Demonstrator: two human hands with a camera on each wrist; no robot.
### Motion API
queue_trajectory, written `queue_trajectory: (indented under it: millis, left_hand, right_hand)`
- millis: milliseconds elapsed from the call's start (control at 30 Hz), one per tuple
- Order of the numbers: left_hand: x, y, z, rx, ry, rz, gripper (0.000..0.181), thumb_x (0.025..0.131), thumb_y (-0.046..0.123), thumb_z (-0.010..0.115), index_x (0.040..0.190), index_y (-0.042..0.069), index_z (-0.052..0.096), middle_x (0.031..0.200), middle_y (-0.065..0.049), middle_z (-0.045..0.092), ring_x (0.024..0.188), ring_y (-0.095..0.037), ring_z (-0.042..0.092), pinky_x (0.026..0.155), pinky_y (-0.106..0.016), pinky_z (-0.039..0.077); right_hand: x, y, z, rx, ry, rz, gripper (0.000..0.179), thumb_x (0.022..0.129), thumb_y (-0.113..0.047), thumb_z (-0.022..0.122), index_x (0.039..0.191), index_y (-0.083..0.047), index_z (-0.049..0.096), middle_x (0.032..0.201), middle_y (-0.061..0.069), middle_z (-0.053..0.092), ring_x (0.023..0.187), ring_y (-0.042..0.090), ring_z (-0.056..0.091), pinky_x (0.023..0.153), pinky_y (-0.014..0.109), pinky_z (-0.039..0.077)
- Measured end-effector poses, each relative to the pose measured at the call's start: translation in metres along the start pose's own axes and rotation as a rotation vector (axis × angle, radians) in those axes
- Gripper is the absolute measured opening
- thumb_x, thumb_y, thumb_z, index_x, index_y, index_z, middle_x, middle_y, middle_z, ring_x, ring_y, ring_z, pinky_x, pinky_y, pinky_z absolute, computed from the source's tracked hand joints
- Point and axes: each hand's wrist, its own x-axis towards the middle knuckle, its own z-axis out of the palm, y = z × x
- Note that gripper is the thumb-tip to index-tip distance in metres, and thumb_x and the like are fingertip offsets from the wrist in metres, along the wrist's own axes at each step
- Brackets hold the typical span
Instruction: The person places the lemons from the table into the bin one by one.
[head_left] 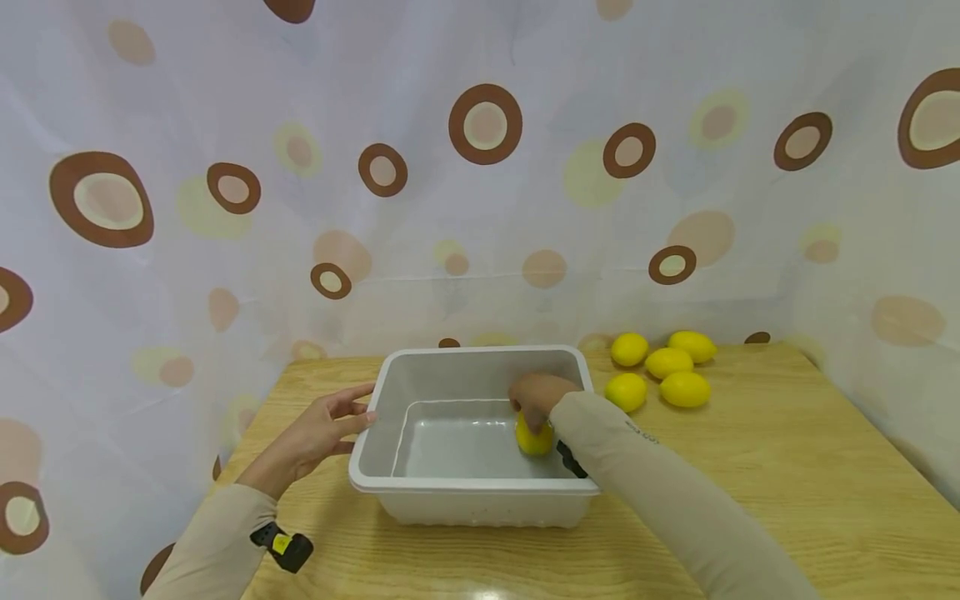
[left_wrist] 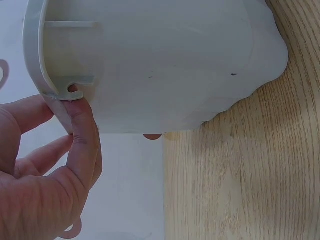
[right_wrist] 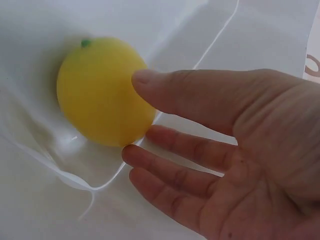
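A light grey plastic bin (head_left: 472, 485) stands on the wooden table. My left hand (head_left: 318, 433) holds the bin's left rim, its fingertips at the edge and one finger under the lip beside a small hook in the left wrist view. Inside the bin, near its right side, is a yellow lemon (right_wrist: 102, 95) with a green stem tip. My right hand (right_wrist: 215, 150) reaches in above this lemon. Its thumb overlaps the lemon and the loosely extended fingertips are right at its edge, not wrapped round it.
Several more lemons (head_left: 685, 389) lie in a group on the table (head_left: 795, 492), to the right of the bin. A patterned curtain (head_left: 480, 217) hangs behind the table and along its sides. Each wrist carries a black strap.
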Motion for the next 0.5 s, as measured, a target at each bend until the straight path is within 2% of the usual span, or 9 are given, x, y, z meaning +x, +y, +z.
queue_trajectory:
  millis: [200, 500]
  left_hand:
    - [-0.0010, 0.0005, 0.0001, 0.001, -0.002, 0.008, 0.061, 0.095, 0.018, 0.062, 0.149, 0.008, 0.034, 0.114, -0.015, 0.053, 0.101, -0.019, 0.058, 0.086, -0.045, 0.053]
    - [-0.0018, 0.0012, -0.0003, -0.001, -0.012, 0.017, 0.062, 0.096, 0.018, 0.060, 0.150, 0.008, 0.032, 0.119, -0.018, 0.052, 0.102, -0.019, 0.058, 0.086, -0.044, 0.054]
  right_hand:
    - [-0.0010, -0.0009, -0.0001, 0.014, -0.010, 0.011, 0.037, 0.074, -0.002, 0.079, 0.109, -0.008, 0.066, 0.105, 0.005, 0.064, 0.090, 0.021, 0.054, 0.084, 0.038, 0.051]
    - [-0.0018, -0.0019, -0.0002, -0.018, 0.000, -0.023, 0.033, 0.075, -0.005, 0.078, 0.106, -0.010, 0.068, 0.103, 0.004, 0.064, 0.087, 0.021, 0.053, 0.086, 0.037, 0.049]
